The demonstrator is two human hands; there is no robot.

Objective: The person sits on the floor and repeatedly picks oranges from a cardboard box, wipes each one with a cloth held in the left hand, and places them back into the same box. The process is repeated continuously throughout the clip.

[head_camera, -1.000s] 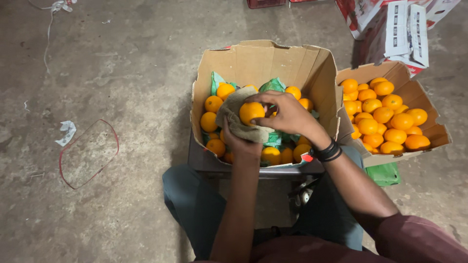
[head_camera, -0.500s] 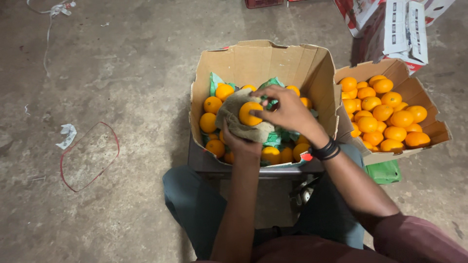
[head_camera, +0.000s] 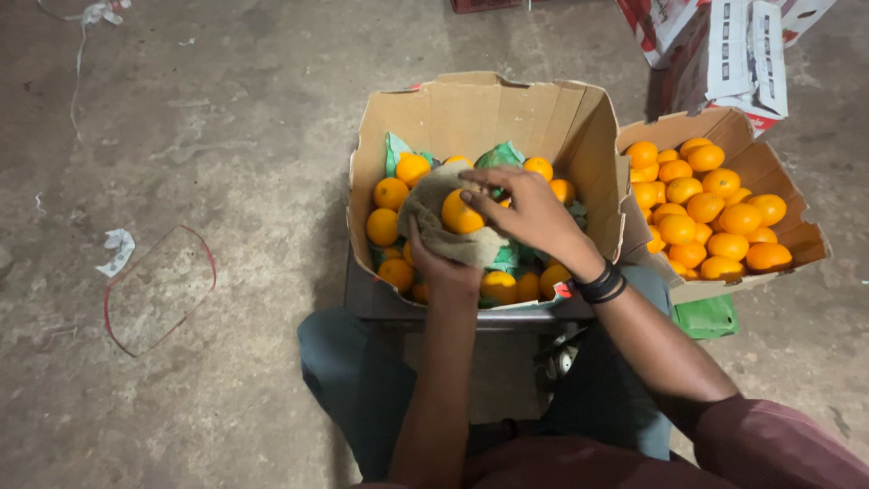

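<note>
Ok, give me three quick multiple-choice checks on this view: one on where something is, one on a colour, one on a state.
1. Where is the second open box of oranges?
A. to the right of the box in front of the person
B. to its left
C. stacked on top of it

2. What colour is the cloth?
A. bright red
B. dull grey-brown
C. blue

3. What is the right hand doing?
A. resting on the floor
B. hanging free in the air
C. fingers on an orange held in the cloth by the left hand

Answers: A, it sits at the right edge; B, drab cloth; C, fingertips touch the fruit.
</note>
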